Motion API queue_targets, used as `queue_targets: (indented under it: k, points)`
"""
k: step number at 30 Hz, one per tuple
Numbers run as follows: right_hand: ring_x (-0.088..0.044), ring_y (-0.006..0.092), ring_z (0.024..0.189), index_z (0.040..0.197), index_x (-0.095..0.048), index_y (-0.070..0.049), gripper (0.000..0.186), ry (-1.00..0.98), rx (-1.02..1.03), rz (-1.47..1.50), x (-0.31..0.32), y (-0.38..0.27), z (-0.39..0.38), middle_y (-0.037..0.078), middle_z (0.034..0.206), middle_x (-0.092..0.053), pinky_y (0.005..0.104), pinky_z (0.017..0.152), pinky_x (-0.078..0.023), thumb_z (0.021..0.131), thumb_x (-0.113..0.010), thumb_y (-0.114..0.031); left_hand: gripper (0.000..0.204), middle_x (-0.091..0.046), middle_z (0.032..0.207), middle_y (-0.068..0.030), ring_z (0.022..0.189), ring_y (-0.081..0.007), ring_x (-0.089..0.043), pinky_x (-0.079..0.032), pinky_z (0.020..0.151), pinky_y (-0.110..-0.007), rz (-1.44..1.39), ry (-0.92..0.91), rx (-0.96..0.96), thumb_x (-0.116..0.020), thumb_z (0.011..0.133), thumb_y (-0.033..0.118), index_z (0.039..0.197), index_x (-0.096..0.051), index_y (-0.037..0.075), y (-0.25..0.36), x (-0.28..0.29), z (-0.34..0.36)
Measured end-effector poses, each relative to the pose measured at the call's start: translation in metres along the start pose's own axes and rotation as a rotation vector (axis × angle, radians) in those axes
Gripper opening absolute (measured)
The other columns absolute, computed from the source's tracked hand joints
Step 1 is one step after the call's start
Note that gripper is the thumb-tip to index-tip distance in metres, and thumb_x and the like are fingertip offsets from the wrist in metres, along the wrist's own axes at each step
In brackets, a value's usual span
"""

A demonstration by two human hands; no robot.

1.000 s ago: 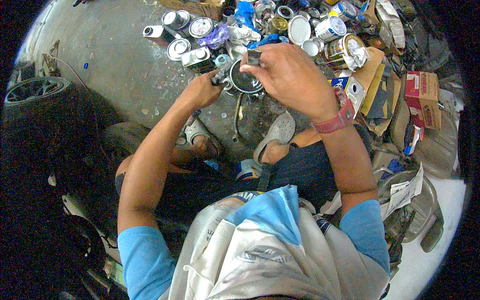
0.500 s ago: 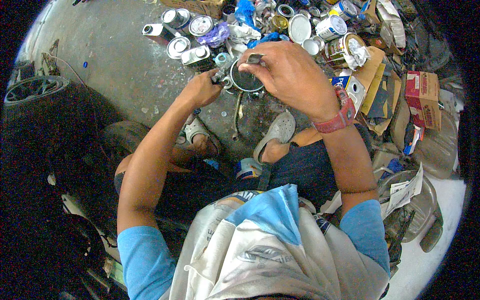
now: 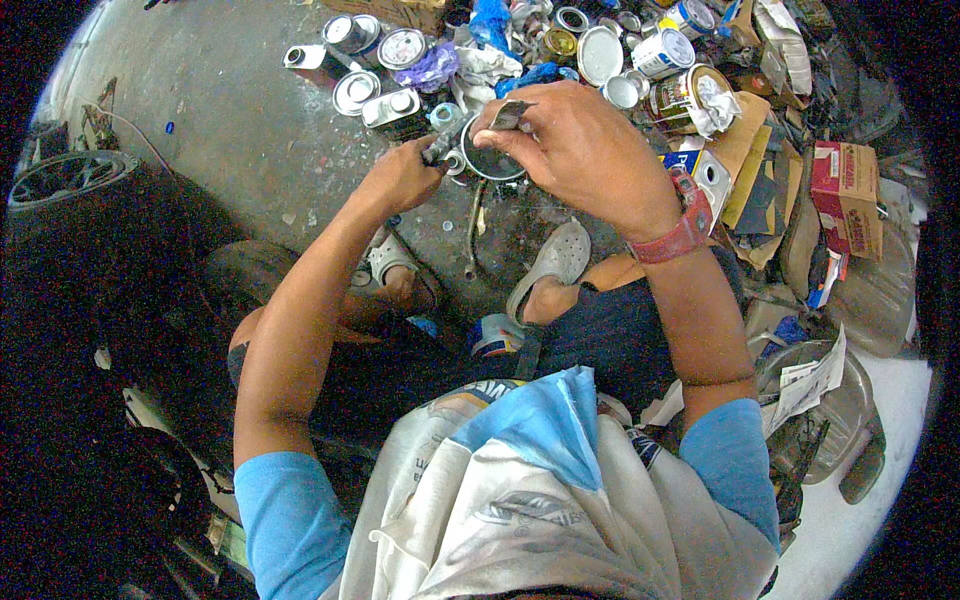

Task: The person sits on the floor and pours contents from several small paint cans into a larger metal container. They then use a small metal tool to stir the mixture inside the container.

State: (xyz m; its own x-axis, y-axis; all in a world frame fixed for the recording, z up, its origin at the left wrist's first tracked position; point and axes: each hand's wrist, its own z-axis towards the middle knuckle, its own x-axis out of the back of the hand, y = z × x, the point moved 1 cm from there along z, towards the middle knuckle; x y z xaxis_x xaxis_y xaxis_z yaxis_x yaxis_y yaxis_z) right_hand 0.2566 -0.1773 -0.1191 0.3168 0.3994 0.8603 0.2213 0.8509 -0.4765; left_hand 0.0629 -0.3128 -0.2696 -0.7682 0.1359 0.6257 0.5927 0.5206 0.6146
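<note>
My left hand [image 3: 402, 182] is closed round a grey metal tool [image 3: 440, 150] that looks like a spray gun. Next to it, under my right hand, sits a round open cup [image 3: 496, 164] with a dark inside and a pale rim; whether it is joined to the tool I cannot tell. My right hand [image 3: 595, 150] is over the cup's right side, thumb and fingers pinching a small flat grey piece [image 3: 510, 114], perhaps a scraper blade. My fingers hide part of the cup. A thin hose or rod [image 3: 476, 235] with a metal end runs below the cup.
Paint cans [image 3: 402, 49], a rectangular tin [image 3: 392, 108], a purple rag [image 3: 430, 68] and blue gloves or cloths [image 3: 535, 76] crowd the floor ahead. To the right are a paper-topped can [image 3: 690, 100], cardboard [image 3: 735, 145] and a red-brown box [image 3: 846, 200]. A wheel [image 3: 75, 180] stands left.
The flat grey piece in my right hand has tilted, showing more of its face. My right hand has shifted very slightly; my left hand stays nearly still.
</note>
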Motion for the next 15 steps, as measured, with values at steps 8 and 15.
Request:
queue_targets:
  k: [8,15]
  points:
    - [-0.069,0.0440,0.082,0.086,-0.072,-0.003,0.033,-0.055,-0.044,0.004,0.0034,-0.0031,0.0018,0.022,0.082,-0.070,0.0548,0.075,-0.055,0.098,-0.070,-0.034,0.052,-0.074,0.116,-0.0298,0.112,-0.0477,-0.070,-0.054,0.100,-0.055,0.004,-0.031,0.001,-0.066,0.092,0.031,0.138,-0.067,0.008,-0.0061,-0.0035,0.0051]
    - [-0.069,0.0436,0.082,0.087,-0.072,-0.003,0.033,-0.055,-0.042,-0.030,0.0039,-0.0038,0.0005,0.021,0.081,-0.070,0.0550,0.076,-0.055,0.098,-0.070,-0.034,0.053,-0.073,0.119,-0.0301,0.114,-0.0479,-0.069,-0.053,0.102,-0.054,-0.009,-0.039,-0.009,-0.065,0.092,0.030,0.141,-0.066,0.009,-0.0056,-0.0028,0.0040]
